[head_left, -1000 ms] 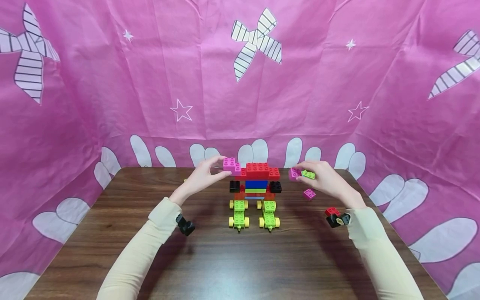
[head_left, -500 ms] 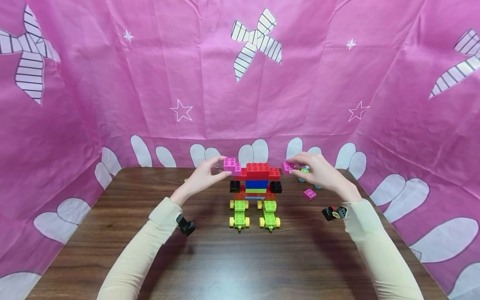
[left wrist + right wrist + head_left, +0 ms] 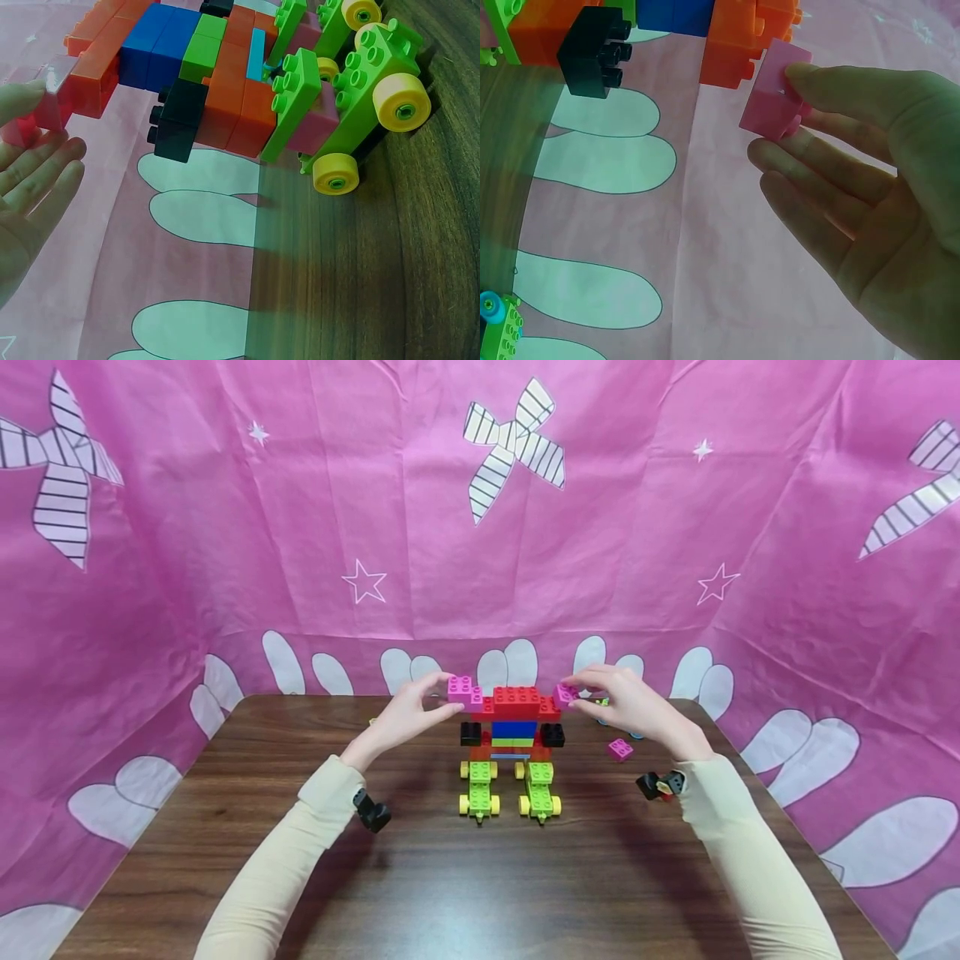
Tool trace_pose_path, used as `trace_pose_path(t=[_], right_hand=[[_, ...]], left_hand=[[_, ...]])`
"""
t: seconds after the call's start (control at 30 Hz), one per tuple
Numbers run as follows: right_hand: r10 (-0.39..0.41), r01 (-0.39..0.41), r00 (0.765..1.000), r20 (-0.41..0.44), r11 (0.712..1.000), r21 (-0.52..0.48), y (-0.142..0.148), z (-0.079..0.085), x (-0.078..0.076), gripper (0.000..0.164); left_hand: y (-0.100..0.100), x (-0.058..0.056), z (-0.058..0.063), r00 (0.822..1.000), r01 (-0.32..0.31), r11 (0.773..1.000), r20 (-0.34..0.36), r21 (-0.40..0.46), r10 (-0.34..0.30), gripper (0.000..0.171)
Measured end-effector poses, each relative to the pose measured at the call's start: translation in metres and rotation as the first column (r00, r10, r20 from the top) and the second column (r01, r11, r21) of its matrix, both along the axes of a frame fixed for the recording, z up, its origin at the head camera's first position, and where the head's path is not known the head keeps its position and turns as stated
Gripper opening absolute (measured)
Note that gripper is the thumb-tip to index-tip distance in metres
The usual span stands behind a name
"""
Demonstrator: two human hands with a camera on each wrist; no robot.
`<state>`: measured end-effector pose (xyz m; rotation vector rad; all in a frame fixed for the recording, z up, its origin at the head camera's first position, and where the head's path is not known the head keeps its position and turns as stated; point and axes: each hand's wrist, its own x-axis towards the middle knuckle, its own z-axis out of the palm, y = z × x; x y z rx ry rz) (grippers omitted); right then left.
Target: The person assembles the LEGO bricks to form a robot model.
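Observation:
A figure built of toy building blocks stands mid-table. Its red top block (image 3: 516,699) sits above a blue block (image 3: 514,730), with black blocks (image 3: 470,734) at both sides and lime wheeled bases (image 3: 479,793) below. At the figure's left shoulder, my left hand (image 3: 405,717) pinches stepped pink blocks (image 3: 460,687) between thumb and fingers. My right hand (image 3: 630,700) pinches a single pink block (image 3: 769,97) by thumb and fingertips. In the right wrist view that block is tilted, right at the studs of the figure's orange-red shoulder block (image 3: 729,49).
A loose pink block (image 3: 620,749) lies on the wooden table (image 3: 465,902), right of the figure. Behind the right hand is a lime piece with blue wheels (image 3: 504,330). A red bit (image 3: 667,797) shows under the right wrist camera. Pink printed cloth (image 3: 450,593) surrounds the table's back and sides.
My right hand has moved left with its pink block, from beside the lime piece up to the figure's right shoulder. The left hand stays in place on its pink blocks.

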<state>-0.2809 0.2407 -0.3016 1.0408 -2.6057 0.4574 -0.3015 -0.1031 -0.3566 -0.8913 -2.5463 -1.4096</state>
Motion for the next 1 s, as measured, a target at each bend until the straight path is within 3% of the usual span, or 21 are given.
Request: trace_pose_path(t=[0.27,0.73,1.0], right_hand=[[0.036,-0.036,0.999,-0.004,0.999,0.002,-0.0024,-0.0029,-0.003,0.033],[0.0,0.0,1.0,0.019,1.0,0.019,-0.0081,-0.0019,-0.0025,0.035],[0.03,-0.03,1.0,0.0,0.999,0.03,-0.0083,-0.0026,-0.0033,0.034]], left_hand=[[0.0,0.0001,-0.0006,1.0,0.007,1.0,0.005,0.0,-0.007,0.043],[0.0001,-0.0019,-0.0013,1.0,0.001,1.0,0.022,-0.001,-0.001,0.045],[0.0014,-0.0013,-0.0017,1.0,0.001,1.0,0.018,0.0,-0.001,0.046]])
